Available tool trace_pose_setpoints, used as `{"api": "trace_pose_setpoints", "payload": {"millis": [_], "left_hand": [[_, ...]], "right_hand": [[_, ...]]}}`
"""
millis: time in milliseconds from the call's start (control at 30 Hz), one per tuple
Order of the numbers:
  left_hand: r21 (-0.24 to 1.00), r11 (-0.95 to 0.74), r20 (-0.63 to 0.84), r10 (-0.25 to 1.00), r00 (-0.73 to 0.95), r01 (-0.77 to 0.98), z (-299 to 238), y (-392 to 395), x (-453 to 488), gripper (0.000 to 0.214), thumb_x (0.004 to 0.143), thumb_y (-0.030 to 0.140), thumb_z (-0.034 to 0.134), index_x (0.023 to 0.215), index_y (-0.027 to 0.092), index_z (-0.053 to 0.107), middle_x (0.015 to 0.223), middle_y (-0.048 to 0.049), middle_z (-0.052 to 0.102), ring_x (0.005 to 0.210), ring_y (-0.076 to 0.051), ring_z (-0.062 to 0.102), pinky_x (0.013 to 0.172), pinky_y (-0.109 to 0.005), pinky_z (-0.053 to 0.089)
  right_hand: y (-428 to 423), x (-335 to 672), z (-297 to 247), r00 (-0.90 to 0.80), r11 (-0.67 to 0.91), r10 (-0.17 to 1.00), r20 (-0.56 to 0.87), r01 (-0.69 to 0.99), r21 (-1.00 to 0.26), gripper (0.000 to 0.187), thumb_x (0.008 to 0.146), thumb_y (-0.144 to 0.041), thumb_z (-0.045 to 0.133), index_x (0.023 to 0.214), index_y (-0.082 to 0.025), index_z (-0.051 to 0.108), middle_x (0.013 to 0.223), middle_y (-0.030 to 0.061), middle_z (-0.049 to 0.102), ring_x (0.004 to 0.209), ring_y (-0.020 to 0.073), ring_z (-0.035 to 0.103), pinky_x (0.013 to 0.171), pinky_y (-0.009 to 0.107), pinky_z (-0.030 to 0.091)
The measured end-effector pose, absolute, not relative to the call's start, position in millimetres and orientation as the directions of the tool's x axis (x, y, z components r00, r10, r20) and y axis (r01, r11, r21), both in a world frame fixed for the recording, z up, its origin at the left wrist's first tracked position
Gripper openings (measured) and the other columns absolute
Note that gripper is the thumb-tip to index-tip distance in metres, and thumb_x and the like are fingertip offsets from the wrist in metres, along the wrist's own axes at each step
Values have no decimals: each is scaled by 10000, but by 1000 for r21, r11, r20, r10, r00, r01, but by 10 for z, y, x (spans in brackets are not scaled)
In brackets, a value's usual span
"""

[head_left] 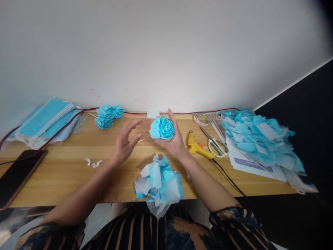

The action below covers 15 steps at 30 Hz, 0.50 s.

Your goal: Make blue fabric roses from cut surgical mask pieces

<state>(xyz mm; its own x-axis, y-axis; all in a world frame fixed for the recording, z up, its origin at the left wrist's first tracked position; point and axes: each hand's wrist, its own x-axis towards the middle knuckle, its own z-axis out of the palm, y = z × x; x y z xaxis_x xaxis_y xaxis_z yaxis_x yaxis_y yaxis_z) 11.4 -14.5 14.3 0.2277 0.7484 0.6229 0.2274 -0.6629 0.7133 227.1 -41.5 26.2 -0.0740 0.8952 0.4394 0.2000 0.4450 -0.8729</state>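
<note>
Too hard a squeeze could crush the petals of the flower [163,127], and too slack a hold could let it drop into the scraps [159,180] below. A sideways swing of my right wrist could knock the glue gun [197,147] near it on the desk [122,187]. The flower sits within my right grip [177,141], up against the palm, digits curled partway around its sides. My left grip [126,144] is apart from it, fingers spread, with nothing visibly held.

right fingers [172,116] partly hidden by blue flower [164,128], phone [22,175] cropped left, paper lettering [248,162] unreadable
</note>
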Motion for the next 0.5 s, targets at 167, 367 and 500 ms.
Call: {"api": "trace_pose_setpoints", "payload": {"millis": [167,367,500], "left_hand": [[547,-805,668,586,460,231,476,-121,69,729,867,545,707,1519,296,497,1474,-150,600,1362,-323,550,1134,-500,437],[542,-825,675,542,501,162,485,-19,159,605,866,529,705,1416,295,616,1403,-152,654,1308,-310,598,1108,-496,456],[608,-786,687,592,422,111,318,-33,174,489,879,460,724,1332,283,680,1327,-149,696,1237,-297,642,1053,-483,490]], "right_hand": [[-450,2241,307,-85,500,865,494,209,-840,1061,694,-577,859,1561,-257,337,1480,150,570,1352,306,580,1139,461,477],[-453,2243,298,-133,584,804,579,353,-731,887,729,-545,840,1469,-276,431,1442,136,602,1347,328,575,1167,522,435],[-403,2237,216,-208,670,730,651,404,-623,865,766,-538,814,1481,-291,395,1426,117,622,1355,316,576,1238,559,327]]}}
